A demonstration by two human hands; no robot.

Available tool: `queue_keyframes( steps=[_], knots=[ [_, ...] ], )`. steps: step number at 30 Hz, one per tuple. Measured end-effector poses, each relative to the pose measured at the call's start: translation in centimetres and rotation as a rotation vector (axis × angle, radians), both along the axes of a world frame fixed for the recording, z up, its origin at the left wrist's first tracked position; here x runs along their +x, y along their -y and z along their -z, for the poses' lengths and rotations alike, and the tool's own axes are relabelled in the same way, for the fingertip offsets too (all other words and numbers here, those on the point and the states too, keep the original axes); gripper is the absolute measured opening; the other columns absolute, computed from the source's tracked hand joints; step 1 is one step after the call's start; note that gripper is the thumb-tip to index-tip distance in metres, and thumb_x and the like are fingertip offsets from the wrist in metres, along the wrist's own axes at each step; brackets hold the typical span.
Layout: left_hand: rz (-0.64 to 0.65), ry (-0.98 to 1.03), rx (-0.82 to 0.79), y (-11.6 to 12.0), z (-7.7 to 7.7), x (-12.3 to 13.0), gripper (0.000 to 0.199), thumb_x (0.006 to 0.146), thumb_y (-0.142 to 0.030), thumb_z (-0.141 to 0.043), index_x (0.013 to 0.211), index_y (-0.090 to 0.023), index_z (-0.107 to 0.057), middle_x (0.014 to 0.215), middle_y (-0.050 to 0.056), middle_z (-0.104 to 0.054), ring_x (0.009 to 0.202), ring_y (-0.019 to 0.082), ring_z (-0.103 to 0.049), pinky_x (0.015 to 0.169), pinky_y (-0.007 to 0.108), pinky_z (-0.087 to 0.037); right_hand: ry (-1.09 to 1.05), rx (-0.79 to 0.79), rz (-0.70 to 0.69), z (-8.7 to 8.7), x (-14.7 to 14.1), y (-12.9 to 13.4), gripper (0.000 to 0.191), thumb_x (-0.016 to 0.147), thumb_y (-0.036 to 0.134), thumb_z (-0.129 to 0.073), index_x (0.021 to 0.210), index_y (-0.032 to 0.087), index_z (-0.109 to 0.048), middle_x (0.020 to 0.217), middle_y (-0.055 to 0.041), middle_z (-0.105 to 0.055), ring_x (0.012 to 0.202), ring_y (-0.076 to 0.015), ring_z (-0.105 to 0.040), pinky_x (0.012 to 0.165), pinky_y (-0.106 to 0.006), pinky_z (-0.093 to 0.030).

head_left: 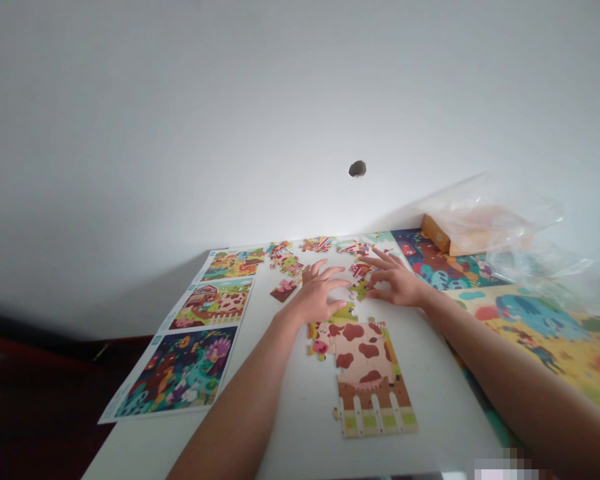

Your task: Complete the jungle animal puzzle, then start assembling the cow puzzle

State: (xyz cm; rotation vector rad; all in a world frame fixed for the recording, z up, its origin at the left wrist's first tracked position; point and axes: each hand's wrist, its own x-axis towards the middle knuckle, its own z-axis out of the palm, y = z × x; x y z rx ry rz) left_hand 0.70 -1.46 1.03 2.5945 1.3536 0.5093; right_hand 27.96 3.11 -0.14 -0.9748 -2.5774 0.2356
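Note:
Joined jigsaw pieces form a cow picture (365, 360) with a white fence along its near edge, lying on the white table. My left hand (324, 290) is over the table just beyond the cow's head, fingers spread. To the right, my right hand (394, 280) reaches toward loose pieces, its fingers apart and nothing visibly held. A green puzzle piece (363, 289) lies by its fingertips, and a red barn piece (359, 269) sits between the hands. Left of my left hand is a brown and pink piece (284, 289). Whether the fingertips touch any piece is unclear.
A reference sheet (180, 367) with three pictures lies at the left edge. More loose pieces (320, 245) line the back near the wall (280, 133). On the right are a finished-looking elephant picture (540, 317), an orange box (436, 233) and clear plastic bags (500, 207).

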Motion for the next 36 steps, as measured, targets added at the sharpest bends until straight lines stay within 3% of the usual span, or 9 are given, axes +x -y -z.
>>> queue_keyframes(
  steps=[5, 9, 15, 23, 29, 36],
  knots=[
    [0.018, -0.002, -0.016, -0.02, 0.1, -0.07, 0.04, 0.082, -0.035, -0.069, 0.122, -0.037, -0.068, 0.149, -0.003, -0.047, 0.146, 0.035, -0.019, 0.119, 0.059, -0.018, -0.05, 0.007, -0.054, -0.24, 0.06, 0.03, 0.025, 0.082, 0.049, -0.068, 0.074, 0.026, -0.07, 0.132, -0.0017, -0.064, 0.132, -0.0324, -0.043, 0.108, -0.054, -0.031],
    [0.058, 0.005, -0.023, -0.01, 0.16, 0.01, 0.033, 0.085, -0.029, -0.066, 0.117, -0.036, -0.071, 0.149, -0.004, -0.047, 0.147, 0.034, -0.019, 0.121, 0.056, -0.019, -0.037, -0.04, -0.086, -0.66, -0.14, 0.3, 0.023, 0.082, 0.048, -0.067, 0.079, 0.026, -0.072, 0.116, -0.0038, -0.071, 0.111, -0.0275, -0.055, 0.101, -0.047, -0.036],
    [0.074, 0.005, -0.085, -0.04, 0.16, -0.06, 0.032, 0.087, -0.028, -0.064, 0.117, -0.036, -0.072, 0.151, -0.003, -0.045, 0.147, 0.035, -0.018, 0.121, 0.059, -0.018, -0.038, -0.028, -0.106, -0.64, -0.02, 0.2, 0.038, 0.077, 0.047, -0.073, 0.109, 0.026, -0.073, 0.106, -0.0087, -0.07, 0.101, -0.027, -0.056, 0.094, -0.041, -0.038],
    [0.081, 0.029, -0.103, -0.23, 0.53, -0.31, 0.029, 0.09, -0.03, -0.063, 0.117, -0.037, -0.071, 0.149, -0.003, -0.046, 0.147, 0.034, -0.018, 0.12, 0.059, -0.02, -0.015, -0.074, -0.1, -0.48, 0.23, -0.04, 0.037, 0.075, 0.046, -0.077, 0.103, 0.023, -0.072, 0.092, -0.0073, -0.067, 0.092, -0.0245, -0.057, 0.089, -0.037, -0.037],
    [0.09, 0.043, -0.105, -0.28, 0.64, -0.31, 0.032, 0.089, -0.026, -0.063, 0.117, -0.037, -0.071, 0.148, -0.002, -0.047, 0.147, 0.033, -0.019, 0.12, 0.058, -0.021, -0.008, -0.086, -0.065, -0.28, 0.33, -0.09, 0.031, 0.074, 0.039, -0.077, 0.097, 0.021, -0.067, 0.098, -0.0082, -0.065, 0.097, -0.0257, -0.056, 0.089, -0.038, -0.037],
    [0.09, 0.057, -0.111, -0.34, 0.62, -0.27, 0.03, 0.087, -0.025, -0.064, 0.115, -0.035, -0.072, 0.147, -0.001, -0.049, 0.146, 0.033, -0.021, 0.12, 0.059, -0.021, -0.016, -0.12, -0.03, -0.17, 0.28, -0.08, 0.041, 0.073, 0.038, -0.078, 0.108, 0.022, -0.065, 0.098, -0.0071, -0.065, 0.099, -0.0269, -0.056, 0.092, -0.04, -0.036]
  ],
)
